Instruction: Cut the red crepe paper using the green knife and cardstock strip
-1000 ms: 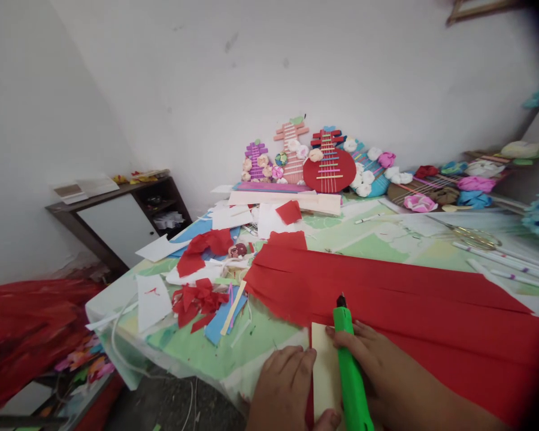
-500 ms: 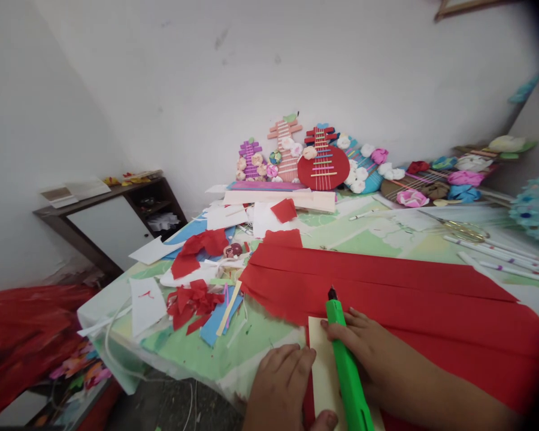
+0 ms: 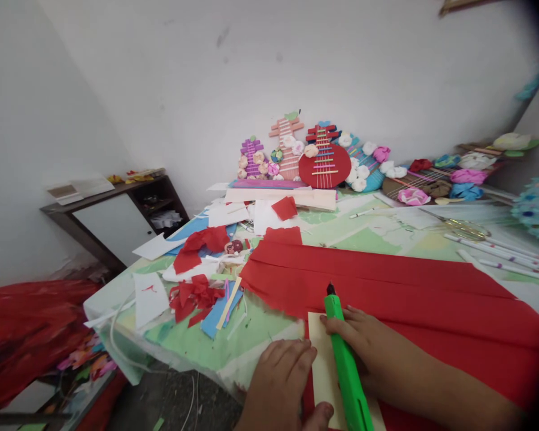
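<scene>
A bright green glue gun (image 3: 345, 359) with a dark nozzle points away from me, its tip above the red paper (image 3: 386, 281). My right hand (image 3: 368, 344) is around its underside, and the gun's body hides part of the fingers. Under the gun lies a narrow cream card strip (image 3: 323, 365) with red paper showing along its left edge. My left hand (image 3: 281, 377) holds the strip's left side, fingers close together at its edge and thumb on its near part.
Scraps of red paper (image 3: 195, 296), white card (image 3: 150, 299) and blue card (image 3: 220, 314) litter the table's left. Decorated lute-shaped crafts (image 3: 326, 161) stand against the wall. Scissors (image 3: 465, 227) and patterned white sticks (image 3: 503, 251) lie at right. A low cabinet (image 3: 110, 221) stands at left.
The view has shifted very slightly. Both hands, the glue gun and the strip keep nearly the same places relative to one another.
</scene>
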`<state>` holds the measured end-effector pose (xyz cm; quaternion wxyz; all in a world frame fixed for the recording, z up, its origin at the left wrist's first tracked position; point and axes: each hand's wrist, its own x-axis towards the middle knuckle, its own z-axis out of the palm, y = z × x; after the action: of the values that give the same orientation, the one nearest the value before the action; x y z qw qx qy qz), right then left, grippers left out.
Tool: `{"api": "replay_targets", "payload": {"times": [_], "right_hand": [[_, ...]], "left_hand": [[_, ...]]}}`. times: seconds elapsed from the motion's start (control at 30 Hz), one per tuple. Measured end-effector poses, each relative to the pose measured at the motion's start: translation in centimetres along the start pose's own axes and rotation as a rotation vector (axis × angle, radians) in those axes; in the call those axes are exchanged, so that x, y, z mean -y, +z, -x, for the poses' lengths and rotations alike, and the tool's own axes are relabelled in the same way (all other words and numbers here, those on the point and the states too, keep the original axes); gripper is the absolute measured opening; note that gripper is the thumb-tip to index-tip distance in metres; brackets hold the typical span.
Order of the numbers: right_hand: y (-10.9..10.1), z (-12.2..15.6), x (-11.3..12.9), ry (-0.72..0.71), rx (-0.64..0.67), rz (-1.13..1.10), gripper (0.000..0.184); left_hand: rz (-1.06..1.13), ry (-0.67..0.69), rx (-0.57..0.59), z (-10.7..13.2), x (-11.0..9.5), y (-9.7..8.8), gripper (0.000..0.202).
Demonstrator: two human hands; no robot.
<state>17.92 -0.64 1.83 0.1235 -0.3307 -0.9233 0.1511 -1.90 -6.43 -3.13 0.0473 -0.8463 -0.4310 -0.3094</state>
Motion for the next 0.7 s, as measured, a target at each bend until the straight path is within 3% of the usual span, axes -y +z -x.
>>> {"api": "replay_targets", "payload": {"times": [0.17,0.37,0.7], "right_hand": [[-0.2,-0.2,0.2,0.006,0.005,0.004,0.04],[-1.0,0.1,-0.1,0.045,0.073,0.027,0.042],[-0.8,-0.1,-0.1,0.03,0.079,0.01,0.044]], "left_hand": [[0.008,0.047,-0.01,0.0,0.0,-0.3,0.048],[-0.024,0.039,0.073,0.0,-0.1,-0.6,0.048],[-0.028,0.035,0.058,-0.1,-0.3,-0.5,0.053]]}}
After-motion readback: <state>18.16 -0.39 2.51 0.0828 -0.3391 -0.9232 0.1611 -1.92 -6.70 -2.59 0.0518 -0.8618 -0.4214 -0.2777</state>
